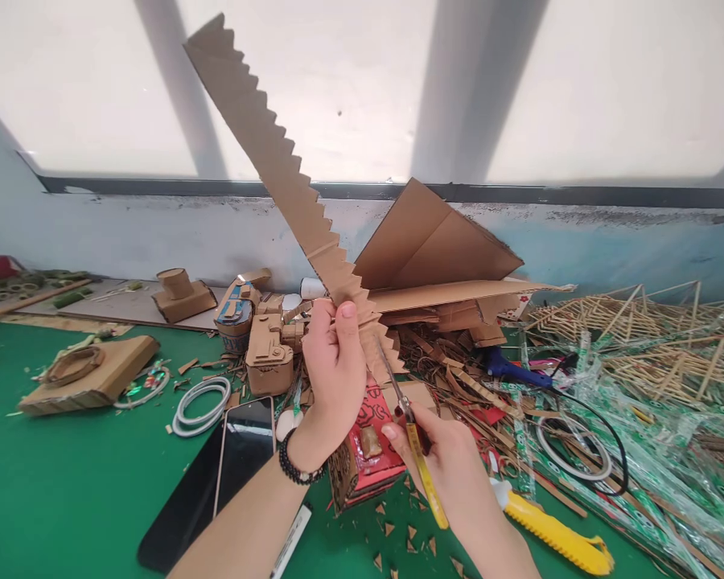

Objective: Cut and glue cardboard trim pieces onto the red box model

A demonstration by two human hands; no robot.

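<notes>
My left hand [336, 374] is closed around the lower part of a long brown cardboard strip [277, 173], its thumb on the near face. The strip slants up to the left, with a sawtooth pattern cut along its right edge. In my right hand [458, 470] is a pair of yellow-handled scissors [422, 474]; their metal blades meet the strip's lower toothed end, and my palm hides part of the handles. Beneath my hands lies a red box-like cardboard piece [377, 450] with black markings. Small cardboard triangles [411, 532] are scattered on the green table.
A dark tablet or phone [247, 450] and a white cable coil [202, 406] lie left. Cardboard camera models [269, 354] stand behind. A yellow cutter [552, 527], a blue glue gun [512, 368], plastic wrappers and stick frames [627, 318] crowd the right. Large cardboard sheets [434, 237] lean against the wall.
</notes>
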